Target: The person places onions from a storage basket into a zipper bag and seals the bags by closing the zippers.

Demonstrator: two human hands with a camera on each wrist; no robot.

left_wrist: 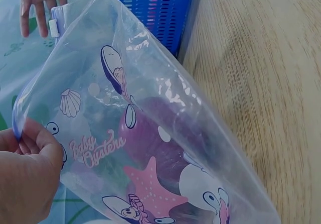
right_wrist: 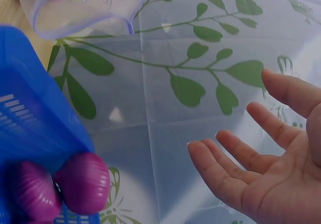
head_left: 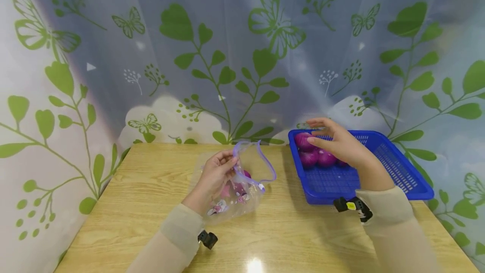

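Observation:
My left hand pinches the purple-edged rim of a clear plastic zipper bag, printed with cartoon oysters and a pink starfish. Its mouth gapes toward the right, with a white slider on the edge. Through the plastic a purple onion shows, partly hidden by prints and glare. Above the left part of a blue basket hovers my right hand, fingers loosely extended and holding nothing. Below it, several purple onions lie in the basket's far left corner; the right wrist view shows one onion closely.
Both bag and basket stand on a light wooden table. Behind the table hangs a blue-grey curtain with green leaves and butterflies. The basket has slotted walls and sits at the table's right side, close to the curtain.

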